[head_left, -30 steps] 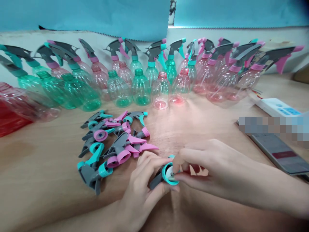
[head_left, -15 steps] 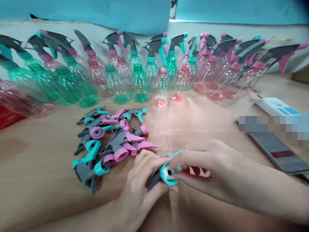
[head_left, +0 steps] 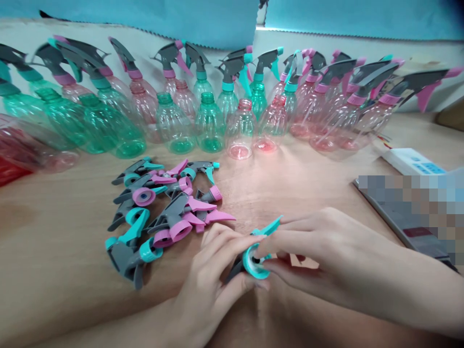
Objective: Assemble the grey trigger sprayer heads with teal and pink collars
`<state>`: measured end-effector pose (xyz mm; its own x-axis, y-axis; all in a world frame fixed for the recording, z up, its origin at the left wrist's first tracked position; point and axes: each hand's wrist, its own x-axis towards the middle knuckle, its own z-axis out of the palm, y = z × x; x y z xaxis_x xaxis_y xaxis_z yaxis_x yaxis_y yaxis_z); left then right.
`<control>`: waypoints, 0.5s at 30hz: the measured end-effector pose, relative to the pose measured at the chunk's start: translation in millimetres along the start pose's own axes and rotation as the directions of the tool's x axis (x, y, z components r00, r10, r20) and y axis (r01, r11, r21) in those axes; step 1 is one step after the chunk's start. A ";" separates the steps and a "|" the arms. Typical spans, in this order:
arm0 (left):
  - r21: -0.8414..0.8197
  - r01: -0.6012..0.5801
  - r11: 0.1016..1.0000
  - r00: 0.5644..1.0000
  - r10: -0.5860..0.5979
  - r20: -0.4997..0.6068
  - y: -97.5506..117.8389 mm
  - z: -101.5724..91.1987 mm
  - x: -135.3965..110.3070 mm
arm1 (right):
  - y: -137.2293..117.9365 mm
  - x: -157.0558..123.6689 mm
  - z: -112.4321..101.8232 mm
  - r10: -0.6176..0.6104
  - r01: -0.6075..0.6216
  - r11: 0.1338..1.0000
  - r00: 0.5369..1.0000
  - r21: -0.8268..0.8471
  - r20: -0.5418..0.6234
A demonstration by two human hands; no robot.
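Near the front of the table, my left hand (head_left: pixel 217 270) is wrapped round a grey trigger spray head with a turquoise collar (head_left: pixel 251 271) and turquoise trigger. The collar's opening faces up towards me, showing white inside with a dark hole. My right hand (head_left: pixel 319 251) has its thumb and forefinger closed together at that opening; whatever they pinch is too small and hidden to make out. Left of my hands lies a pile of loose trigger spray heads (head_left: pixel 174 212), grey with pink or turquoise collars and triggers.
Behind the pile stand several open-necked green bottles (head_left: pixel 212 125) and clear pink bottles (head_left: pixel 241 130). A row of bottles with spray heads fitted (head_left: pixel 228 72) lines the wall. At right lie a phone (head_left: pixel 409 227), partly blurred, and a white box (head_left: pixel 413 161). Red plastic (head_left: pixel 14 169) shows at far left.
The held spray head has turned slightly, so more of its turquoise trigger shows. Both hands stay at the collar; the view has shifted a little.
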<state>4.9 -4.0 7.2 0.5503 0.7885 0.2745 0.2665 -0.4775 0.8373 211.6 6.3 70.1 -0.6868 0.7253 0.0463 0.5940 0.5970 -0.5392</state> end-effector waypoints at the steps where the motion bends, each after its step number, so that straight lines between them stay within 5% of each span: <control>1: 0.002 -0.003 1.000 1.000 0.003 0.004 0.2 -0.1 0.1 | 0.3 -1.2 -0.1 0.003 -0.003 1.000 1.000 -0.021 -0.006; 15: 0.003 0.023 1.000 1.000 -0.023 -0.008 -3.9 0.7 1.2 | -3.4 0.1 8.5 -0.072 0.065 0.986 0.996 -0.153 -0.042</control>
<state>5.1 -1.5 3.9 0.5378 0.8024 0.2586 0.2815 -0.4600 0.8421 205.9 1.5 64.7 -0.7099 0.6940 0.1205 0.6052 0.6885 -0.3996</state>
